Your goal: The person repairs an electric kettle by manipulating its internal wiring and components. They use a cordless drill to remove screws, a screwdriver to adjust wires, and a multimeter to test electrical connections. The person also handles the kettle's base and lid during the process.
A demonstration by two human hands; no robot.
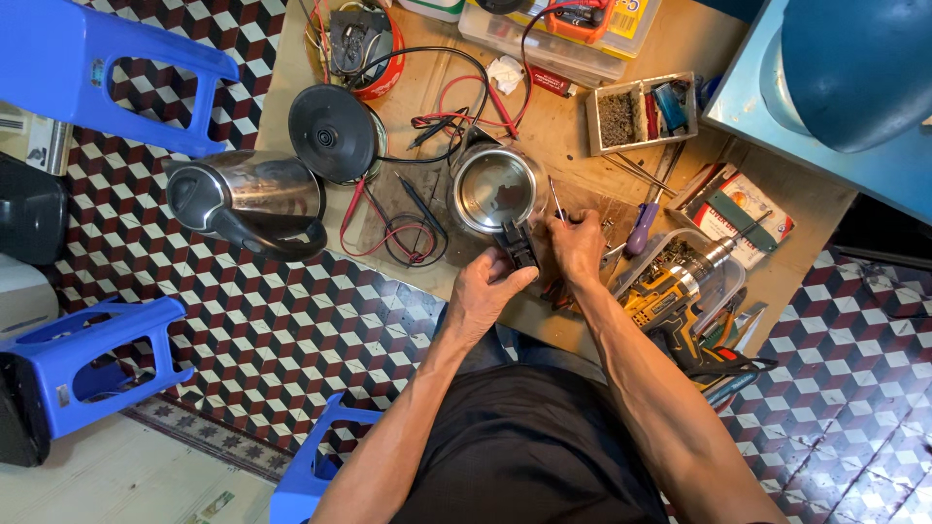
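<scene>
Bright, even daylight; soft shadows fall under the hands. Glare glints on the steel kettle (248, 199). Wide-angle lens bends the edges; focus sharp throughout.

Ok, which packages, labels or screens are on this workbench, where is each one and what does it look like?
Flat cardboard package: right side of the bench, rectangular, white and red with a green strip.
Clear plastic box: top edge, long, with a yellow label.
Multimeter: on that box, orange casing; any screen is not visible.
</scene>
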